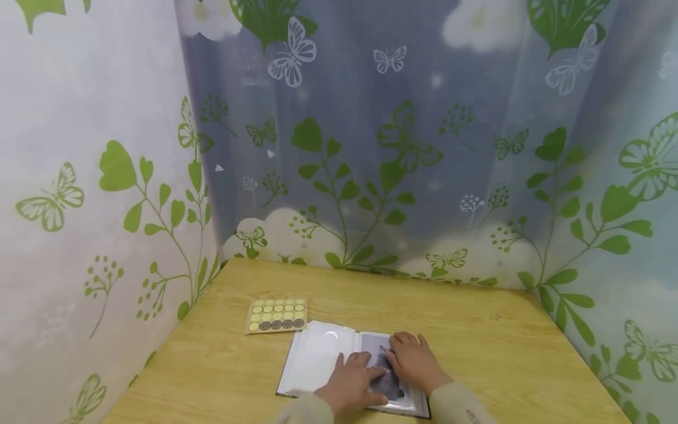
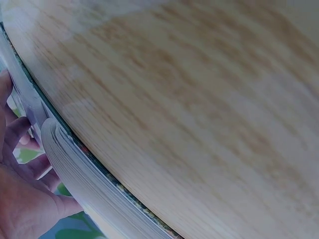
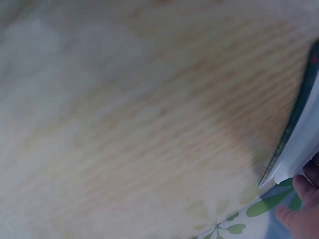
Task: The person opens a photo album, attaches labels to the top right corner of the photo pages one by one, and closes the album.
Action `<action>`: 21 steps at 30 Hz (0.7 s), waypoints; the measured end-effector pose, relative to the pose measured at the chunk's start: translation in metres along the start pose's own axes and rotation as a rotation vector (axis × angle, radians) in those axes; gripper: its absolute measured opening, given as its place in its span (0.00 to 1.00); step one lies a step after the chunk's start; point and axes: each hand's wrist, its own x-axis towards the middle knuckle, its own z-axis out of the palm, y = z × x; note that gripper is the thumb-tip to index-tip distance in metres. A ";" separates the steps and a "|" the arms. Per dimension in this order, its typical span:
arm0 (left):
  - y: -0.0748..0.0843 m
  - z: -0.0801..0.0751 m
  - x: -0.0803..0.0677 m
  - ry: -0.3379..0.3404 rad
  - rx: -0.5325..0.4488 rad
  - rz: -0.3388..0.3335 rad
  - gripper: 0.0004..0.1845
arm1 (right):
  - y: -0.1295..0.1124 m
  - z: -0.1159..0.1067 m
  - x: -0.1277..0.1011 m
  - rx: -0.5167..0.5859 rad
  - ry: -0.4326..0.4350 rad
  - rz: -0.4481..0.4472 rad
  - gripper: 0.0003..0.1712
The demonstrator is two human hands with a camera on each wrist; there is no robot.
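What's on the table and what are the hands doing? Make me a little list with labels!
table: wooden table, leaf-and-butterfly curtains around it
album: open album lying flat near the front edge
photo: dark photo on the right page
left hand: left hand rests flat on the album, fingers on the photo
right hand: right hand rests on the right page, fingertips at the photo
stickers: sticker sheet with round dots, behind the album to the left, untouched

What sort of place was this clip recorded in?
Probably a small screened-off recording booth: a wooden table hemmed in by butterfly-print curtains, with a photo album and a sticker sheet on it.
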 end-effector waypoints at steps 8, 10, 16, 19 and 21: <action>0.001 0.004 0.000 0.015 0.004 0.001 0.31 | -0.001 0.003 -0.005 -0.028 0.008 -0.006 0.27; 0.001 0.005 0.000 0.014 -0.001 -0.005 0.31 | -0.002 0.004 -0.008 -0.018 0.002 -0.010 0.29; 0.001 0.004 0.001 -0.003 -0.014 -0.006 0.31 | -0.003 0.003 -0.016 0.023 0.010 -0.013 0.31; 0.001 0.004 0.002 -0.004 -0.010 -0.002 0.31 | -0.002 0.003 -0.018 0.035 0.003 -0.007 0.31; 0.000 0.003 0.002 -0.002 -0.008 0.000 0.31 | 0.000 0.003 -0.019 0.035 -0.007 -0.005 0.32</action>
